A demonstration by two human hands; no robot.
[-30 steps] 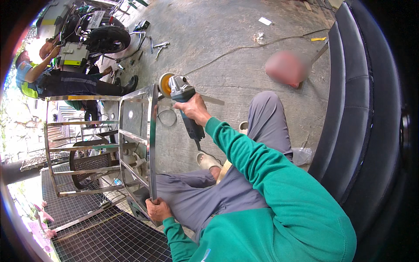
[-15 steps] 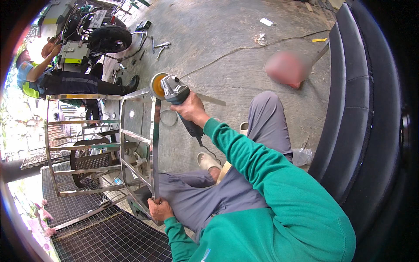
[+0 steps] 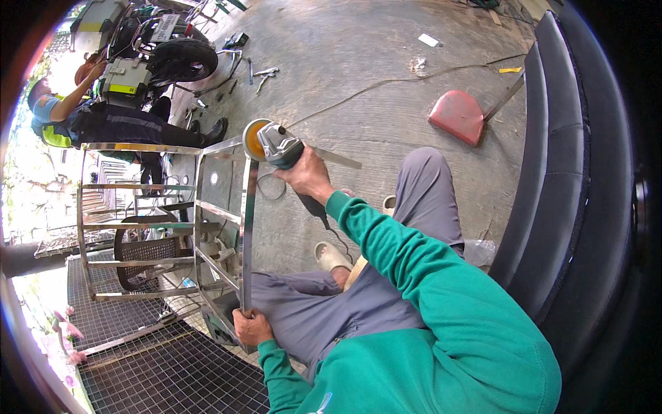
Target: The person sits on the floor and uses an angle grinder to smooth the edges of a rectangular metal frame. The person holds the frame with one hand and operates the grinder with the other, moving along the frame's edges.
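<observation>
Two hands are at work on two things: one angle grinder (image 3: pixel 281 148) and one shiny metal frame (image 3: pixel 247 231). The right hand (image 3: pixel 308 176) has its fingers wrapped round the grinder's body, whose single yellow-orange disc (image 3: pixel 256 140) stands at the upper end of the frame's near bar; whether they touch I cannot tell. The left hand (image 3: pixel 253 327) has its fingers curled round that bar's lower end, beside the grey-trousered leg (image 3: pixel 296 297). The frame lies left of the person, five crosswise bars showing on its far-left section. Two cream sandals (image 3: pixel 332 255) show on the floor, one partly hidden. One red seat (image 3: pixel 457 117) lies to the right, near one black padded bench (image 3: pixel 565 152). At upper left, one other person (image 3: pixel 121 126) is beside one motorcycle (image 3: pixel 183 60) with two hard cases (image 3: pixel 126 79).
</observation>
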